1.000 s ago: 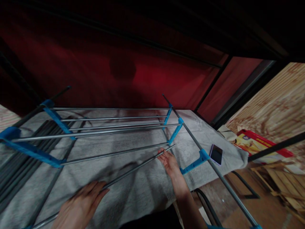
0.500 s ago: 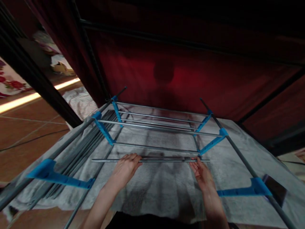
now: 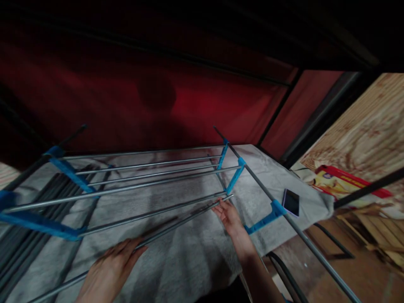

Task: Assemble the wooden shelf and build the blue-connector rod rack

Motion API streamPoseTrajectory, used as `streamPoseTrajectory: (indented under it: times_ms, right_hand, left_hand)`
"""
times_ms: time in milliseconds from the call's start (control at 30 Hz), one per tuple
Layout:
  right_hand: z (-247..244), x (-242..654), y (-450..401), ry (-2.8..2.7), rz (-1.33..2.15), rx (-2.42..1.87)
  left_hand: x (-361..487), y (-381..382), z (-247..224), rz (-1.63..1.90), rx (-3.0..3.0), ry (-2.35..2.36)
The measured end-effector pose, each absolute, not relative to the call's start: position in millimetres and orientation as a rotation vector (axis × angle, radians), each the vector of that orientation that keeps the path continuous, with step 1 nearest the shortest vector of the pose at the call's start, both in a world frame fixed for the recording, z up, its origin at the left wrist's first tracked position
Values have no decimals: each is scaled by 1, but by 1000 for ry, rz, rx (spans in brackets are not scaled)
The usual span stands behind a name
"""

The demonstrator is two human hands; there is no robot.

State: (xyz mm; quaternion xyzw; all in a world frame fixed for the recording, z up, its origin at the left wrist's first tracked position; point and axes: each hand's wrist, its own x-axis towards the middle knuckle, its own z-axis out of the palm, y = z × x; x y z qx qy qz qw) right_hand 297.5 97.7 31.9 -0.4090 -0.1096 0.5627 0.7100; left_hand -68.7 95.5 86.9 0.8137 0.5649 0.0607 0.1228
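A thin grey metal rod (image 3: 176,224) slants across the front of a rack made of grey tubes and blue plastic brackets. My left hand (image 3: 115,263) is closed around the rod left of its middle, palm down. Near the rod's right end, my right hand (image 3: 226,212) pinches it with thumb and fingers, close to the lower end of a blue bracket (image 3: 235,179). Several rods (image 3: 139,185) span the rack between the left bracket (image 3: 41,225) and the right ones. Another blue bracket (image 3: 265,221) stands on the right side tube, with no rod on it.
Loose grey tubes (image 3: 34,210) lie at the left on the grey cloth (image 3: 195,256). A phone (image 3: 291,203) rests on the cloth at the right. Behind is a red fabric panel (image 3: 202,109) with dark frame bars. A red and yellow package (image 3: 344,183) lies beyond the right edge.
The view has swung to the right, bringing the phone and package into fuller view. The rod, level before, now slants with its right end farther away. Both hands still hold it.
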Motion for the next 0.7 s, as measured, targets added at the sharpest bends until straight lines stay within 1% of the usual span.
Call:
streamPoseTrajectory:
  times_ms: [100, 333, 533, 700]
  right_hand:
    - [34, 296, 98, -261, 1266, -886]
    - [39, 294, 110, -315, 1279, -883]
    - [38, 297, 123, -306, 1242, -902]
    - [37, 301, 130, -292, 1248, -922]
  left_hand:
    - [-74, 100, 82, 162, 2354, 1629]
    - [-91, 113, 53, 210, 2444, 1579]
    - [-83, 116, 51, 243, 2377, 1711]
    - [-83, 124, 45, 310, 2411, 1703]
